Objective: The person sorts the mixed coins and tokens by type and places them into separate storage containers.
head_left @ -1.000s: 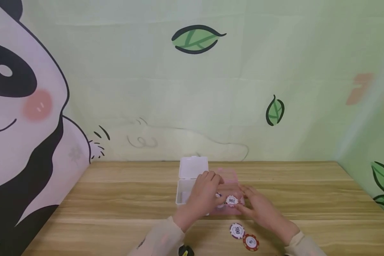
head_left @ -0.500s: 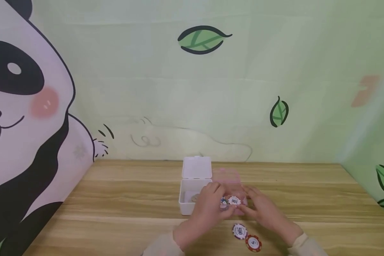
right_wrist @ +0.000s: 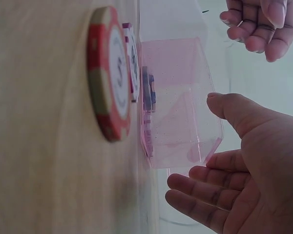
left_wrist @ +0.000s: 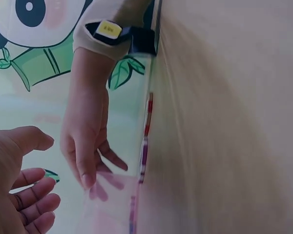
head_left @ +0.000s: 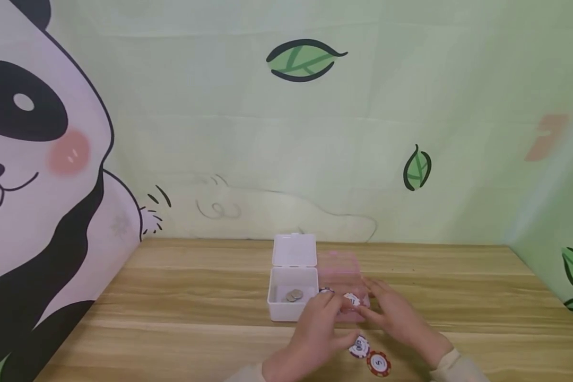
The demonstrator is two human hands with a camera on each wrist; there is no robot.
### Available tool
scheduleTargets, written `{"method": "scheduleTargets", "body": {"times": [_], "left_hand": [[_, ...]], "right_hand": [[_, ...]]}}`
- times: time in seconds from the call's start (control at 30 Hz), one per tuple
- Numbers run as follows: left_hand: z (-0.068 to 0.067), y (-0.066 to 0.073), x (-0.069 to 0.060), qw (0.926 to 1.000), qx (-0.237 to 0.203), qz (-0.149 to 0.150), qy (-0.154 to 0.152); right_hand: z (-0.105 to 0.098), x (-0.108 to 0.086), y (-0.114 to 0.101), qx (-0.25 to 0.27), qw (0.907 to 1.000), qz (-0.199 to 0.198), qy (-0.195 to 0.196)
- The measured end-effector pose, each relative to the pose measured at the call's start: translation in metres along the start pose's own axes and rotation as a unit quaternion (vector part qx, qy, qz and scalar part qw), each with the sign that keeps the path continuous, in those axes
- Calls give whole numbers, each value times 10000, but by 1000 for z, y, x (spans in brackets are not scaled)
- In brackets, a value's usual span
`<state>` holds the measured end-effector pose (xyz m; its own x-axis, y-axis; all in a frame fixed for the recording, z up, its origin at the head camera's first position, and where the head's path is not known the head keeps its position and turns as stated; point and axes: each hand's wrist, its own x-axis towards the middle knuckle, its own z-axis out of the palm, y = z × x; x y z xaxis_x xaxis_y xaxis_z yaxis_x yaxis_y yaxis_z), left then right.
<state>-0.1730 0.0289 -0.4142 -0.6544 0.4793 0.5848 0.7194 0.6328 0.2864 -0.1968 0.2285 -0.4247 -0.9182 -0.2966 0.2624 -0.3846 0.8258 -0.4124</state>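
Note:
A transparent pink box (head_left: 339, 262) stands with its lid up, poker chips inside it. One white-faced chip (head_left: 351, 300) shows near its right side. My right hand (head_left: 401, 318) holds the box's right front corner, with thumb at the front rim and fingers along the side wall. Over the box's front edge hovers my left hand (head_left: 317, 326), fingers loosely bent and nothing held. Its thumb overlaps the "500" chip (head_left: 359, 347) in the head view. The left wrist view shows the left hand (left_wrist: 27, 180) apart from the box.
A white lidded box (head_left: 286, 313) stands open against the pink box's left side. A few coins (head_left: 294, 295) lie in it. On the wooden table (head_left: 196, 313), a red "5" chip (head_left: 379, 364) lies touching the "500" chip, in front of the pink box.
My left hand has come from over the boxes toward the front, uncovering the coins in the white box. My right hand stays at the pink box.

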Motion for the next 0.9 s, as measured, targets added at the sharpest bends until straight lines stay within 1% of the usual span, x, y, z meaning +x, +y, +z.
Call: {"method": "scheduleTargets", "body": {"times": [0.1,0.17,0.3,0.47,0.6,0.7,0.9], "left_hand": [[2,1,-3,10000,-35,-44,-38],[4,2,-6,9999,4,-78,-140],[5,3,-9,9983,42,-177,-551],[10,3,-11,9938,-2,-305,-1067],[18,3,-12,9899,181,-365,-1358],[23,2,-14,9888,347,-310,-1415],[31,-1,-16,9895,411,-190,-1371]], "right_hand": [[0,0,0,-9,10000,16,-19],[1,1,-1,0,10000,20,-18],[2,1,-2,25,10000,28,6],[0,1,-3,22,10000,33,43],[0,0,-3,28,10000,58,27],[1,0,-2,33,10000,75,21],[1,0,-2,64,9999,101,11]]}}
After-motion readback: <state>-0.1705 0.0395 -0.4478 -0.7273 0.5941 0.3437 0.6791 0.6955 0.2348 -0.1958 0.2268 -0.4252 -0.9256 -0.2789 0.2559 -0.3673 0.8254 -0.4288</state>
